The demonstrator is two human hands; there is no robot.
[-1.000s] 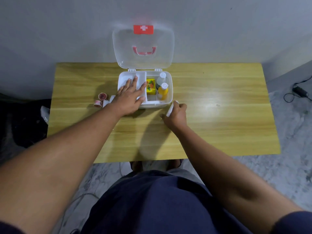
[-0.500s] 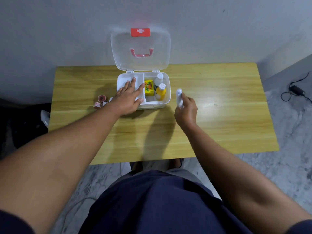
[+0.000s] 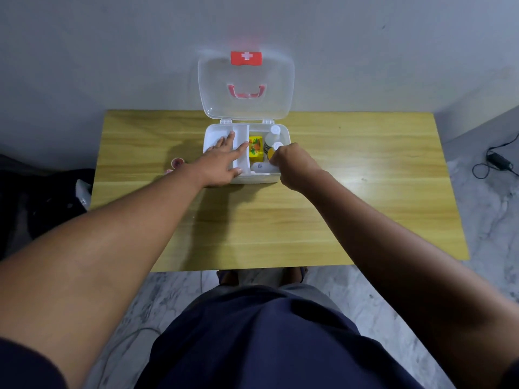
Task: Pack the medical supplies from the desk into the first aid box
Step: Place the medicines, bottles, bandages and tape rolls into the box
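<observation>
The white first aid box (image 3: pixel 258 178) stands open at the desk's back middle, its clear lid (image 3: pixel 245 80) upright against the wall. Inside are a small yellow carton (image 3: pixel 256 146), a white bottle (image 3: pixel 273 134) and a yellow bottle (image 3: pixel 277 146), partly hidden by my right hand. My left hand (image 3: pixel 222 161) lies flat, fingers spread, on the box's white left tray. My right hand (image 3: pixel 295 167) hovers over the box's front right corner. Its fingers are closed on the end of a slim white device (image 3: pixel 259 166), which lies along the front of the box.
A red tape roll (image 3: pixel 177 162) sits on the wooden desk (image 3: pixel 365 192) left of the box, beside my left wrist. A black charger and cable (image 3: pixel 497 160) lie on the floor to the right. Dark bags (image 3: pixel 42 197) sit left of the desk.
My right hand lifted the white device from the desk in front of the box, carried it round the right side and lowered it into the box. The left hand stayed on the tray.
</observation>
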